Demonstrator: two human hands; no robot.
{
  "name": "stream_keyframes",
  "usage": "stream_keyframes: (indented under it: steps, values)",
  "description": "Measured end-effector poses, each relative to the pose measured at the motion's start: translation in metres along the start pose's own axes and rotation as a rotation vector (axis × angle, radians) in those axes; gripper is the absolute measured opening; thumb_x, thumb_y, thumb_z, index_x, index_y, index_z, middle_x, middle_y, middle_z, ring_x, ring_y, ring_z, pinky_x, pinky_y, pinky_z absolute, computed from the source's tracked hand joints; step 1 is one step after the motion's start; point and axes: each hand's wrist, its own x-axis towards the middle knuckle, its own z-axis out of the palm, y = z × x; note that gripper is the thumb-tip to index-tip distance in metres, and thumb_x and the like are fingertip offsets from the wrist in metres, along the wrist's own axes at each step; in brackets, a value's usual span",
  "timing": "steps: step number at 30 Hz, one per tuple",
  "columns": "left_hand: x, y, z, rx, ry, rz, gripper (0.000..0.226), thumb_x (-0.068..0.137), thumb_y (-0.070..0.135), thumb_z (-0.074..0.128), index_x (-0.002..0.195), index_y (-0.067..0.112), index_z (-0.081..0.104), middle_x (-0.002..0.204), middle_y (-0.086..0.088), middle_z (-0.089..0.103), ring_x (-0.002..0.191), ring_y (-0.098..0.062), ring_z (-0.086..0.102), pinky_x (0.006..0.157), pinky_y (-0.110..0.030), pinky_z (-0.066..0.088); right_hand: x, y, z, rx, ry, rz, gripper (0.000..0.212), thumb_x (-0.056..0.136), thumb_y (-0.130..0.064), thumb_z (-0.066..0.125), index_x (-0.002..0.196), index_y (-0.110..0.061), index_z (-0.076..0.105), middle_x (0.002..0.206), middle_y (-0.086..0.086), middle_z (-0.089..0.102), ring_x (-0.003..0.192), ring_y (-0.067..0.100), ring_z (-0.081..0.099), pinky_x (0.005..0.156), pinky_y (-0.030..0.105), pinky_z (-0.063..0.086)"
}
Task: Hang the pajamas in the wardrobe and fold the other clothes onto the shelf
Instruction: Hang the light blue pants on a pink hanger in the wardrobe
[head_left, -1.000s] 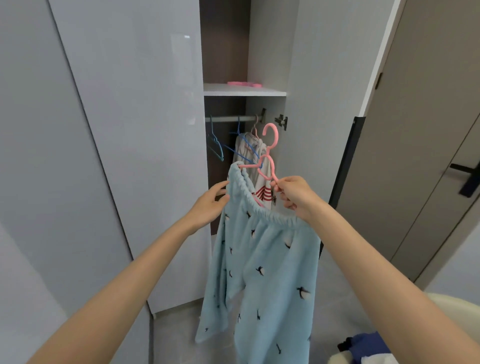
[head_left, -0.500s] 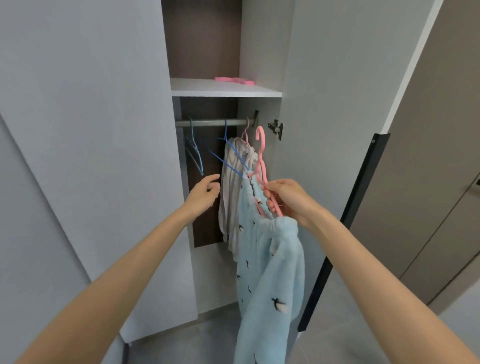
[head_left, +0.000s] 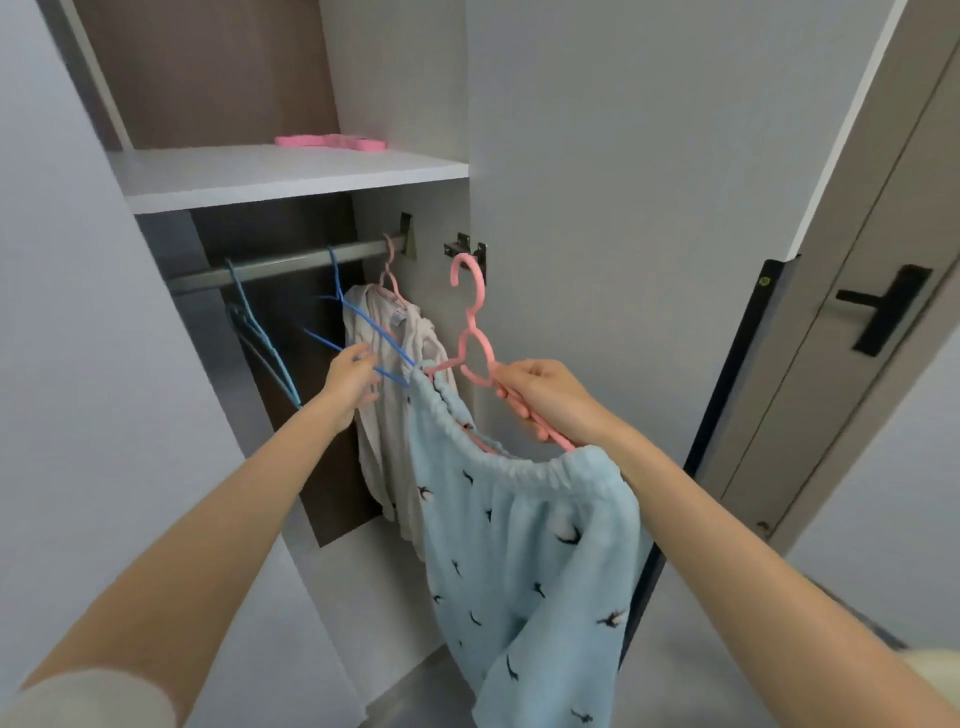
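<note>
Light blue pajama pants with small black birds hang by their elastic waistband from a pink hanger. My right hand grips the hanger's right arm, and its hook is held up just right of the wardrobe rail, below rail height. My left hand reaches into the wardrobe and touches an empty blue hanger beside a cream garment that hangs from another pink hanger on the rail.
A white shelf above the rail carries a flat pink hanger. Two more empty blue hangers hang at the rail's left. The open wardrobe door stands right of the pants; a room door with a black handle is further right.
I have stepped closer to the wardrobe. My right hand swung the hanger and pants round broadside and raised the hook. My left hand moved in from free air onto the blue hanger.
</note>
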Motion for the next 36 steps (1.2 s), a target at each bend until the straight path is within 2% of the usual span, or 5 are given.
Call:
stream_keyframes:
  steps: [7,11,16,24,36]
  values:
    - [0.093,-0.010,0.035,-0.129,-0.116,-0.172,0.041,0.100,0.020,0.041,0.140,0.012,0.038,0.148,-0.012,0.036,0.137,-0.027,0.033,0.101,-0.041,0.038,0.027,0.008,-0.001,0.061,0.120,0.080,0.035,0.095,-0.032,0.053,0.065,-0.015,0.050,0.042,-0.006,0.041,0.030,0.010,0.030,0.033,0.016,0.025]
    - [0.124,-0.024,0.047,-0.181,-0.171,-0.215,0.017,0.099,0.026,0.042,0.113,0.022,0.051,0.094,0.001,0.053,0.092,-0.014,0.052,0.099,-0.034,0.042,0.034,0.008,0.003,0.056,0.129,0.098,0.034,0.096,-0.033,0.053,0.067,-0.014,0.049,0.043,-0.006,0.041,0.029,0.010,0.030,0.032,0.017,0.025]
    - [0.145,-0.027,0.058,-0.275,-0.087,-0.187,0.027,0.098,0.013,0.044,0.072,0.020,0.045,0.060,0.005,0.049,0.051,-0.001,0.038,0.045,-0.013,0.028,0.035,0.007,0.003,0.070,0.127,0.112,0.035,0.096,-0.034,0.053,0.068,-0.013,0.049,0.044,-0.004,0.039,0.029,0.010,0.028,0.031,0.017,0.025]
    - [0.129,-0.039,0.039,-0.302,0.183,-0.054,0.035,0.099,0.014,0.038,0.128,-0.004,0.047,0.094,-0.012,0.049,0.063,-0.014,0.044,0.046,-0.017,0.048,0.036,0.001,0.000,0.164,0.007,0.112,0.037,0.099,-0.029,0.048,0.067,-0.011,0.046,0.043,-0.003,0.036,0.027,0.008,0.028,0.030,0.014,0.023]
    - [0.076,-0.038,-0.035,-0.124,0.435,-0.026,0.031,0.099,0.011,0.028,0.109,0.012,0.058,0.113,-0.015,0.057,0.066,-0.018,0.047,0.049,-0.029,0.045,0.058,-0.011,0.040,0.244,-0.086,-0.038,0.041,0.098,-0.026,0.051,0.059,-0.015,0.047,0.042,-0.005,0.037,0.026,0.006,0.027,0.031,0.011,0.022]
